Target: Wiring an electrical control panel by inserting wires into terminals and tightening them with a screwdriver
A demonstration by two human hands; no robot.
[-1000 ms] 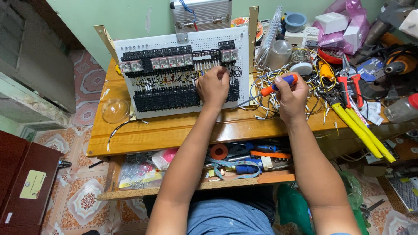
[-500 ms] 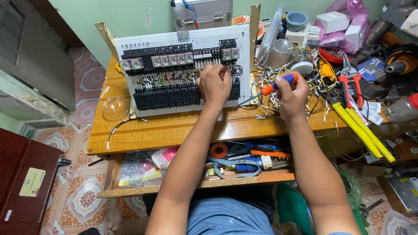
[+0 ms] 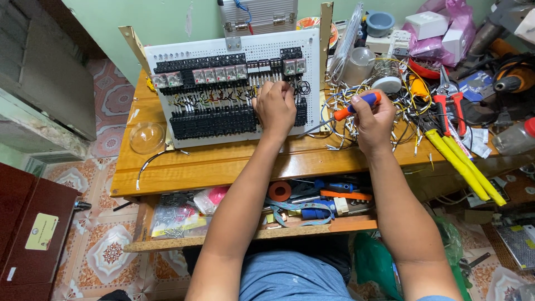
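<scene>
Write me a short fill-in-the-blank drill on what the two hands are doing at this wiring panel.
1. The right hand holds a screwdriver whose handle is orange and ____.
2. The left hand rests on the white perforated ____ that carries rows of black terminal blocks.
3. Below the wooden tabletop, the tool drawer stands ____.
4. The long cutters right of the hands have ____ handles.

Missing words: blue; panel; open; yellow
</scene>
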